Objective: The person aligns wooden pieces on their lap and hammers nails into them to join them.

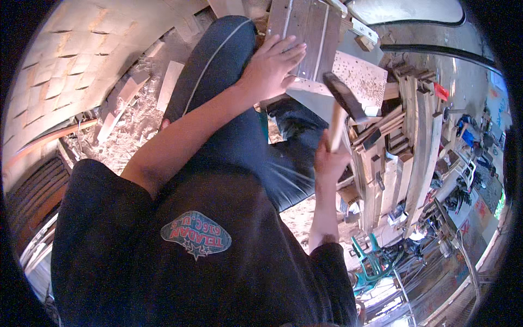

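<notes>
My right hand (331, 159) is closed around the pale wooden handle of a hammer (338, 126). The hammer's dark head is raised over a light board (370, 82) pitted with many small holes. On that board rests a brown wooden panel (310, 24) with pale lines running along it. My left hand (272, 64) lies on the panel's near left side, fingers stretched out and palm down. What the left palm covers is hidden. The panel's far end runs out of the picture.
Long planks and offcuts (419, 141) are stacked to the right. Wood shavings (136, 117) and scraps cover the floor at left, beside a pale slatted wall (71, 60). A green plastic chair (370, 259) stands at lower right. My bent leg (210, 71) is beside the panel.
</notes>
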### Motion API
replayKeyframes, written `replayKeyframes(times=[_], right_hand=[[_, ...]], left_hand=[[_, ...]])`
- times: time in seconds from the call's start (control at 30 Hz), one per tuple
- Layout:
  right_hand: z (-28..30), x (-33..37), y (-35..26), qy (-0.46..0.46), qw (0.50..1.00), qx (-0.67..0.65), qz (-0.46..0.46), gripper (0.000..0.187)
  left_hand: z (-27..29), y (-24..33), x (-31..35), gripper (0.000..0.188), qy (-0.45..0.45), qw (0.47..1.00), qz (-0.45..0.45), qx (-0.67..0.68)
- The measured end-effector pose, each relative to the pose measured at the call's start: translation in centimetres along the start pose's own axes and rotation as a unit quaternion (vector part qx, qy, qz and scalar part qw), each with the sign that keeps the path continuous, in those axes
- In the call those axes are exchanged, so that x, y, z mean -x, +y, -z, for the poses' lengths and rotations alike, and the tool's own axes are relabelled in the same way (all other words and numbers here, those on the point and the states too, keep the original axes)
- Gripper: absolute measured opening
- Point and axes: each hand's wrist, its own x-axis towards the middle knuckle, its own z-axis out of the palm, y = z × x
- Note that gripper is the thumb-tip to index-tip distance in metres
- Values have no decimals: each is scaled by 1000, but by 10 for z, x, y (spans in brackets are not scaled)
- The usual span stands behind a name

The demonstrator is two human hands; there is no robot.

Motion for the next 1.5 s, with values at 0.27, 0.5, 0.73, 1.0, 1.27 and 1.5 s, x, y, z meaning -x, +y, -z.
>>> replayKeyframes(times=[0.27,0.5,0.73,1.0,1.27,1.5], right_hand=[[9,9,0,-62,991,122,-8,16],[14,8,-15,-36,994,79,-63,20],[13,15,-11,-86,992,74,-59,37],[25,93,36,-45,944,-199,-261,38],[8,160,69,-41,871,-332,-359,36],[-3,163,73,-55,828,-436,-348,30]], left_hand=[[0,4,-3,70,9,1000,-1,-18],[-3,3,2,72,4,1000,10,20],[-3,2,-1,65,-29,999,-2,-45],[8,-12,-8,93,-51,996,-40,-63],[28,-28,4,119,-67,981,159,89],[26,-38,8,120,-71,976,125,161]])
